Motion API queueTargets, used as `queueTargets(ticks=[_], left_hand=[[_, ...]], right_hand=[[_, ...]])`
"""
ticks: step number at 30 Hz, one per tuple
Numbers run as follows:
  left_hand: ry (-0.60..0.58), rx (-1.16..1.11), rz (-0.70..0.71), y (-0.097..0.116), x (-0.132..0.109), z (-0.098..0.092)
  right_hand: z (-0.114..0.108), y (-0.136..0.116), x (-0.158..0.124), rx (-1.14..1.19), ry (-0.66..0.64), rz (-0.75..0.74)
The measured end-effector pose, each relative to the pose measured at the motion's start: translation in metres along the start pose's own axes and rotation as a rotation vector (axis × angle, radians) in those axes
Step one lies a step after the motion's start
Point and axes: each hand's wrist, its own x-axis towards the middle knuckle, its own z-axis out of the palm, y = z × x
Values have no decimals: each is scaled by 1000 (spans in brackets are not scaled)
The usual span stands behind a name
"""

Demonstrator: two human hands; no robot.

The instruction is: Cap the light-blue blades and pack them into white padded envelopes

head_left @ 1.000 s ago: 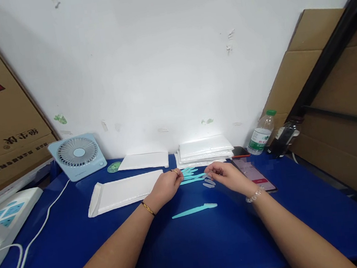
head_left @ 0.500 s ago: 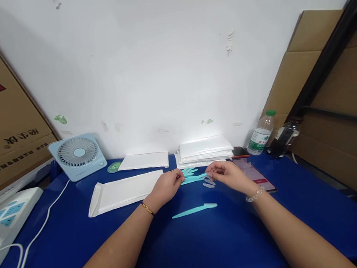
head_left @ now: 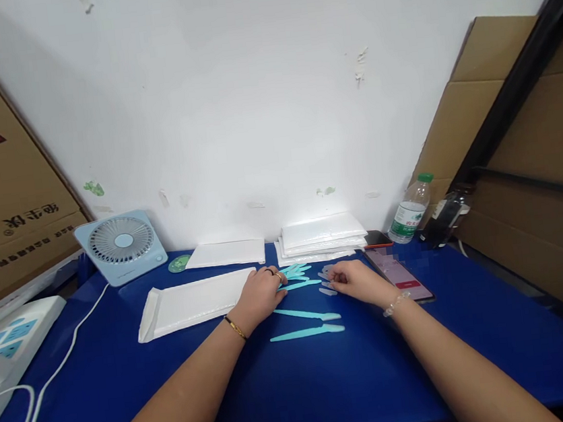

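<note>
My left hand [head_left: 261, 296] is at the small pile of teal eyebrow razors [head_left: 296, 269], its fingers closed at the handle end of one razor [head_left: 304, 283] whose head points right. To the right, my right hand [head_left: 359, 281] pinches down among several small clear blade caps [head_left: 328, 292]; its fingertips partly hide what they hold, seemingly one cap. Closer to me, two razors lie roughly side by side: an upper razor [head_left: 306, 314], its handle end near my left hand, and a lower razor [head_left: 300, 334].
A white padded mailer [head_left: 195, 302] lies left of the razors. Behind are another mailer [head_left: 225, 253] and a mailer stack [head_left: 322, 231]. A phone [head_left: 401, 275], a water bottle [head_left: 410, 213] and a dark bottle [head_left: 448, 219] stand right; a fan [head_left: 123, 246] and power strip [head_left: 26, 341] left.
The razor held between both hands now lies on the table above the lone front one. My left hand has gone to another razor in the pile, and my right hand has lowered to the caps.
</note>
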Motion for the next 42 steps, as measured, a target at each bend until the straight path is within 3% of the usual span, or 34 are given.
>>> queueTargets(ticks=[7, 14, 19, 24, 31, 39, 42], left_hand=[[15, 90, 32, -2, 2, 8], [23, -6, 10, 0, 1, 6], [61, -190, -111, -1, 2, -2], [71, -250, -146, -2, 2, -4], [44, -267, -121, 2, 2, -6], [-111, -314, 63, 6, -3, -11], [-22, -235, -16, 4, -2, -13]], right_hand=[[6, -3, 2, -176, 0, -20], [-6, 2, -1, 270, 52, 84], [-21, -6, -4, 481, -24, 117], [-25, -13, -6, 438, -6, 111], [-14, -10, -4, 408, -11, 50], [-17, -18, -9, 445, -252, 3], [-16, -12, -9, 348, -190, 8]])
